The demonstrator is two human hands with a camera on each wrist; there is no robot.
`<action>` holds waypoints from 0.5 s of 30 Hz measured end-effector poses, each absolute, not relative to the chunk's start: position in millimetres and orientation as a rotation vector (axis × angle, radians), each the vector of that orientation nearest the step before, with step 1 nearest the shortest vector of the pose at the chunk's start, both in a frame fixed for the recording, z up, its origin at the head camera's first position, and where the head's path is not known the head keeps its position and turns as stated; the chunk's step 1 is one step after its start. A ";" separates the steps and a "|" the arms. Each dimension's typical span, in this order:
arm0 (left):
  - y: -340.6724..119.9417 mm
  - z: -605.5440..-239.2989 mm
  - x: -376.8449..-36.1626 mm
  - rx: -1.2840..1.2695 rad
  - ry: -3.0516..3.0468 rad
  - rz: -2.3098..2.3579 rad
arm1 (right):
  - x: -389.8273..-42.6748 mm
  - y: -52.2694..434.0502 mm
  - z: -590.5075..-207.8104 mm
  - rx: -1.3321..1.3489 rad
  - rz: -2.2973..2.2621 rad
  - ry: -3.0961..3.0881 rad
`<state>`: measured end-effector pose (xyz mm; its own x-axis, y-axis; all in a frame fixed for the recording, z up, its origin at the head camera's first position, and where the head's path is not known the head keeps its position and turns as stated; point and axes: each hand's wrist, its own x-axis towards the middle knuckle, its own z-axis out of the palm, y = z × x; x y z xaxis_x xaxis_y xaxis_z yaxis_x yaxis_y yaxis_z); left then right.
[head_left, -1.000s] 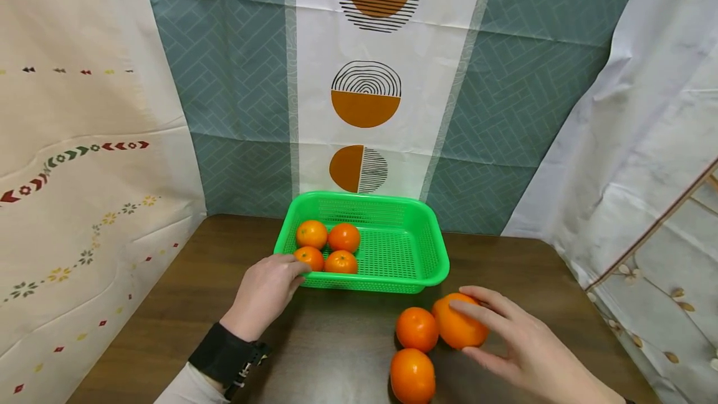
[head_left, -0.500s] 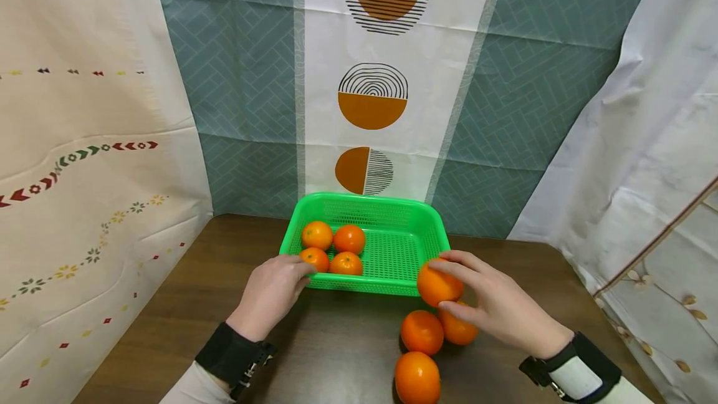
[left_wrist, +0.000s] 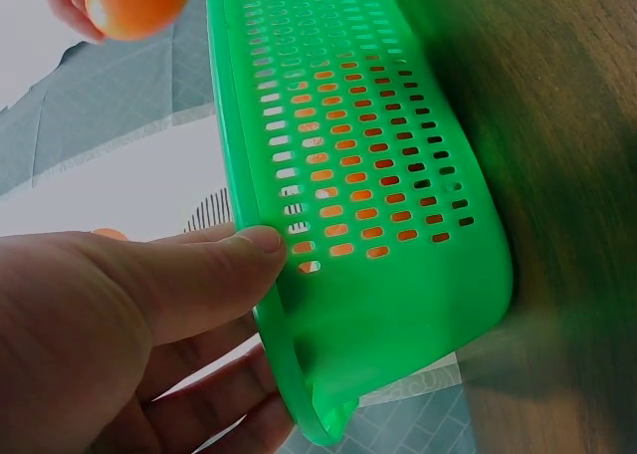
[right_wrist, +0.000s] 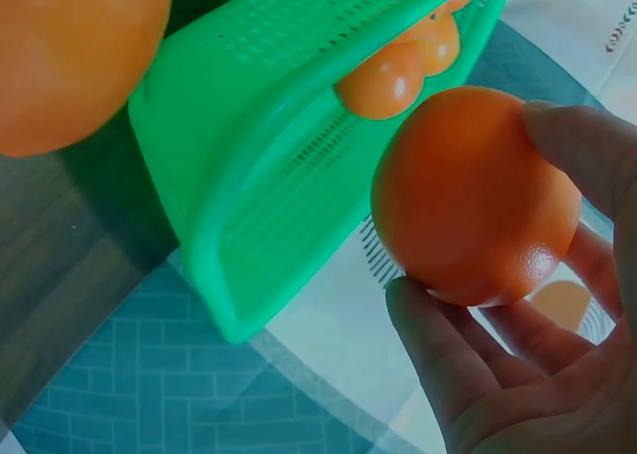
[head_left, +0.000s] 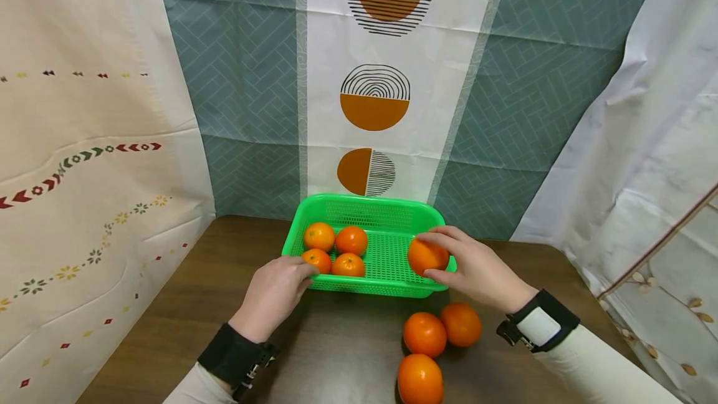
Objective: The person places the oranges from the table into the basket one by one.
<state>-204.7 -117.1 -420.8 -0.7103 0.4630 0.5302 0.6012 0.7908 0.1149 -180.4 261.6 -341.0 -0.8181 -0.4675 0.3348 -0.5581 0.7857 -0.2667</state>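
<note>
Right hand (head_left: 477, 267) pinches one orange (head_left: 427, 257) at the green basket's (head_left: 373, 287) right end, head view lower centre-right — likely firm, lightish, slick-skinned; hold round its widest part — left hand (head_left: 275, 288) grips the basket.

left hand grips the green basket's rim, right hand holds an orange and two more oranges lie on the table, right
Not two: the head view shows three more oranges on the table. The left hand does grip the green basket's rim, and the right hand holds an orange.

White sleeves (head_left: 608, 363), black wrist straps (head_left: 231, 354), pale patch (head_left: 540, 327) on the right.
</note>
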 end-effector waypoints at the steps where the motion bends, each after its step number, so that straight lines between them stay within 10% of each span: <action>1: -117.0 -421.0 -204.9 -0.795 -2.493 -0.385 | -183.8 260.7 -340.8 0.791 0.527 -2.733; 15: -117.4 -422.6 -205.6 -0.797 -2.482 -0.365 | -231.0 235.2 -345.0 0.732 0.486 -2.866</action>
<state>-205.6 -117.4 -422.6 -0.7014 0.4672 0.5383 0.6022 0.7924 0.0971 -231.0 235.2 -345.0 -0.8710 -0.4414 0.2157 -0.4878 0.8291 -0.2732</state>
